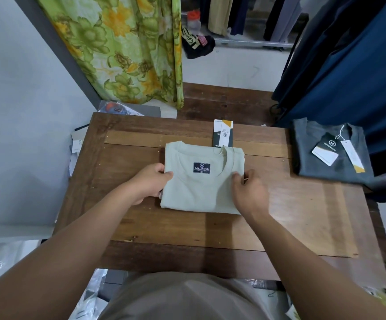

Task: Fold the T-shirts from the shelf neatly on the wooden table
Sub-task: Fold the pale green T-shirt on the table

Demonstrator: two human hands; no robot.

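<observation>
A pale green T-shirt (199,190) lies folded into a compact rectangle in the middle of the wooden table (187,229), neck label facing up. Its paper hang tags (223,133) stick out past the collar on the far side. My left hand (151,182) grips the shirt's left edge, thumb on top and fingers under the fabric. My right hand (248,191) rests on the right edge, fingers curled over the cloth. A dark grey folded T-shirt (326,162) with white tags lies at the table's far right corner.
A green floral curtain (127,49) hangs beyond the table's far left. Dark blue garments (353,72) hang at the right, just behind the grey shirt. Plastic bags and papers (79,144) lie on the floor to the left and near my body.
</observation>
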